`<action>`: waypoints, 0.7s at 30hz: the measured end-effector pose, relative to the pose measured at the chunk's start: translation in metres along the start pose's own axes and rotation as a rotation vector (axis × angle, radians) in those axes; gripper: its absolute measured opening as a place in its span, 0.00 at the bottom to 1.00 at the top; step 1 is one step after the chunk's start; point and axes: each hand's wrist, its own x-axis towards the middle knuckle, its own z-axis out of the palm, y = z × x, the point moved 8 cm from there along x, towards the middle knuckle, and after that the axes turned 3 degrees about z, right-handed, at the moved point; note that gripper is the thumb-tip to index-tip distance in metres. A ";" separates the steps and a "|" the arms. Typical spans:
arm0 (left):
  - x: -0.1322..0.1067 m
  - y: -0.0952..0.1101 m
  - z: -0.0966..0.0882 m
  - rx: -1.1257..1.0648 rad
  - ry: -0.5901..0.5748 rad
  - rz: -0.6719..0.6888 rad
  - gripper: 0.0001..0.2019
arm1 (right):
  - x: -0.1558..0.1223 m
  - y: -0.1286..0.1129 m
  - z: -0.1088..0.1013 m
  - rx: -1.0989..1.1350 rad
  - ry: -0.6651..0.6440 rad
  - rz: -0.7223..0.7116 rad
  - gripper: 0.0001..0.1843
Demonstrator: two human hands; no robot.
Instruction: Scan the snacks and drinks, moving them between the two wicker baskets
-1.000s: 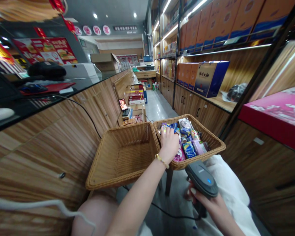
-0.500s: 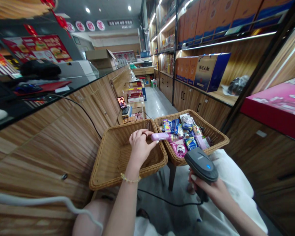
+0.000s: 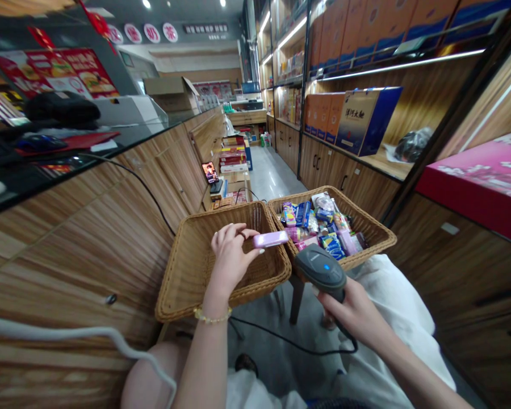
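Between the thumb and fingers of my left hand [image 3: 231,258] is a small purple packet [image 3: 271,239], held flat above the right side of the left wicker basket [image 3: 170,284]. That basket shows a bare woven bottom. My right hand [image 3: 357,309] is wrapped round the handle of a dark grey barcode scanner [image 3: 321,270], lit by a blue light on top. The scanner's head points towards the packet, a little apart from it. Behind the scanner stands the right wicker basket [image 3: 383,241], filled with small colourful packets [image 3: 302,213] of snacks or sweets.
A black cable [image 3: 289,343] hangs from the scanner across my lap. On the left rises a wooden counter [image 3: 89,238] with a white hose-like cord [image 3: 111,341] in front. A phone [image 3: 210,172] stands beyond the baskets. Shelves with boxes [image 3: 366,122] line the right side.
My left hand has drawn the purple packet slightly left, further over the left basket. My right hand has brought the scanner left and up, closer to the packet.
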 end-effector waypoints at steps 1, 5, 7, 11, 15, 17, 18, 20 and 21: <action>0.000 0.001 -0.002 0.008 0.012 0.013 0.15 | 0.000 -0.001 0.001 -0.007 -0.009 0.008 0.09; 0.000 0.004 -0.007 0.043 0.061 0.058 0.16 | -0.003 -0.002 0.002 -0.029 -0.047 0.038 0.08; 0.000 0.005 -0.008 0.058 0.075 0.074 0.16 | -0.004 -0.002 0.001 -0.041 -0.050 0.042 0.08; 0.001 0.005 -0.008 0.075 0.091 0.077 0.16 | -0.006 0.001 -0.001 -0.040 -0.054 0.052 0.08; 0.001 0.006 -0.007 0.076 0.097 0.088 0.17 | -0.007 0.004 -0.002 -0.032 -0.062 0.061 0.09; 0.001 0.006 -0.007 0.077 0.098 0.092 0.17 | -0.006 0.004 -0.003 -0.032 -0.058 0.057 0.09; 0.001 0.006 -0.007 0.077 0.099 0.092 0.17 | -0.006 0.003 -0.003 -0.034 -0.057 0.054 0.09; 0.002 0.006 -0.007 0.075 0.102 0.094 0.17 | -0.005 0.002 -0.004 -0.036 -0.058 0.046 0.09; 0.002 0.006 -0.007 0.075 0.103 0.094 0.17 | -0.005 0.002 -0.004 -0.037 -0.058 0.043 0.09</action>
